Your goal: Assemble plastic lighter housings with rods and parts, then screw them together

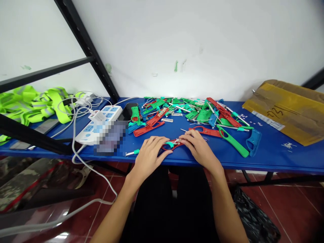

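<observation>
My left hand [151, 152] and my right hand [198, 147] meet over the table's front edge, both with bent fingers on a red lighter casing [175, 142]. A teal trigger piece [169, 145] shows in the casing's opening between them. Small pale parts lie in the casing by my right fingertips, too small to name. To the left of my left hand sits a metal tube with a teal end [133, 153]. Behind my right hand another red casing [208, 131] lies flat. A green casing [234, 141] and a blue casing [253, 142] rest farther right.
Along the wall lies a heap of red, green and blue lighter parts [202, 113]. On the left are a white power strip [110, 113], a blurred-out phone [111, 138], cables and neon-yellow straps [57, 104]. A taped cardboard box [288, 111] stands at right.
</observation>
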{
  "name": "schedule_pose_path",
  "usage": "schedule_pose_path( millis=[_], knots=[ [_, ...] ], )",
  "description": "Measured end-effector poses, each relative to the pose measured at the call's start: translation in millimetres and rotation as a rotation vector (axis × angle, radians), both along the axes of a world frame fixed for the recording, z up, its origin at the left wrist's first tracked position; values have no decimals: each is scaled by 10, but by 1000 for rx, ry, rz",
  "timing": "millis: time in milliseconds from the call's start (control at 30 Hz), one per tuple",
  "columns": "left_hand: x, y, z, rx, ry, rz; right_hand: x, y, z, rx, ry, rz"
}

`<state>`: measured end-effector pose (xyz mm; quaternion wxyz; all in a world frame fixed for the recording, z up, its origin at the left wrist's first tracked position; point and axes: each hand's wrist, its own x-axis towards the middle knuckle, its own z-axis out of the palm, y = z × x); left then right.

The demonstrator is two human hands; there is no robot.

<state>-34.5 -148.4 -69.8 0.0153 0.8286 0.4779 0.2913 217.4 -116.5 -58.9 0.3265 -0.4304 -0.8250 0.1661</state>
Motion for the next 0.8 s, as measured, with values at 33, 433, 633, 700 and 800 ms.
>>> schedule_pose_path(
  millis=[33,433,633,700,800],
  knots=[
    [-1,-1,4,-8,4,-6,-1,1,-4,2,8,-3],
    [6,2,6,-43,-11,-7,-17,-5,-17,18,-24,-33],
    [5,6,13,-90,-50,23,2,11,-33,9,-5,-20],
    [2,6,14,-92,-57,19,4,9,-29,18,-3,-27],
    [-3,12,12,-81,-56,8,3,2,-26,44,-7,-53]
  ],
)
